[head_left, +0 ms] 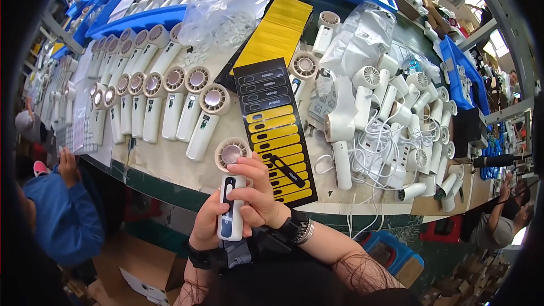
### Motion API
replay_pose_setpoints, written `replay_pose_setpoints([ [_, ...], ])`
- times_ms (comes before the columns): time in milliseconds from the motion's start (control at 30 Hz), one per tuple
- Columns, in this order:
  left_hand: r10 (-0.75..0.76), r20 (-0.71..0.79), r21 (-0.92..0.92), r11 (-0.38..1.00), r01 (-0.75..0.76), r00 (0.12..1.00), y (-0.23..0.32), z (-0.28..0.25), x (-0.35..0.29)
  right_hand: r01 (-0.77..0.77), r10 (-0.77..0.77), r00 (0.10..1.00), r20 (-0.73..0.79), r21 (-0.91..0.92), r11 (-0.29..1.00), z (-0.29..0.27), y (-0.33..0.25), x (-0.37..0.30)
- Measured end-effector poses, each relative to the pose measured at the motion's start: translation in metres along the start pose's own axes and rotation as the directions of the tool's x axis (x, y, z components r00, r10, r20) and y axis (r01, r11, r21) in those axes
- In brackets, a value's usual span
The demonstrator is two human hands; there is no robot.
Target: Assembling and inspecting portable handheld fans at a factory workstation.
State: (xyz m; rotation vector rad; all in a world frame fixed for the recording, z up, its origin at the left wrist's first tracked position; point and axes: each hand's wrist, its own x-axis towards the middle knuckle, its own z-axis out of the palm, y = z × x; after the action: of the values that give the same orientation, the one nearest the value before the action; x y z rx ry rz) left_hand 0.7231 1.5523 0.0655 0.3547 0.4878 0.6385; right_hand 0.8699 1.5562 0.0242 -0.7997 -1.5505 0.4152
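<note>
One paper-covered worktop [161, 171]. Black-and-yellow label sheet [277, 139] flat near its front edge, around mid-span. White handheld fan [231, 154] held over that front edge, just left of sheet, head end pointing away. Step probably smoothing the handle's front: brace fan, press evenly lengthwise. Right hand [258, 196] angled in from the right, fingers curled over the handle. Left hand [205, 224] cups lower handle, thumb along its side. Both wrapped round the fan. Dark strip [227, 226] on handle, partly covered.

left fingers [214, 209] hold white fan [229, 187] | right fingers [249, 195] touch it | sticker sheet [275, 140] beside
</note>
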Motion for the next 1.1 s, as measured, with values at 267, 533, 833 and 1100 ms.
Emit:
replay_pose_setpoints([
  [267, -0.009, 0.003, -0.041, 0.999, 0.009, 1.000, -0.001, 0.000, -0.005, 0.000, -0.001, 0.999, 0.034, 0.036, 0.999, 0.005, -0.002, 0.004],
  [533, -0.007, 0.034, -0.025, 1.000, 0.007, 0.999, -0.006, -0.002, 0.000, -0.044, 0.045, 0.999, -0.017, 0.030, 0.999, 0.000, -0.002, 0.002],
  [833, -0.023, 0.021, -0.022, 0.999, 0.023, 1.000, -0.007, -0.004, -0.003, -0.036, 0.037, 0.999, -0.024, 0.045, 0.998, 0.001, -0.005, 0.000],
  [1100, 0.003, -0.012, -0.069, 0.998, -0.004, 1.000, -0.003, 0.004, -0.001, -0.022, 0.022, 1.000, 0.000, 0.033, 0.999, 0.002, 0.004, 0.002],
])
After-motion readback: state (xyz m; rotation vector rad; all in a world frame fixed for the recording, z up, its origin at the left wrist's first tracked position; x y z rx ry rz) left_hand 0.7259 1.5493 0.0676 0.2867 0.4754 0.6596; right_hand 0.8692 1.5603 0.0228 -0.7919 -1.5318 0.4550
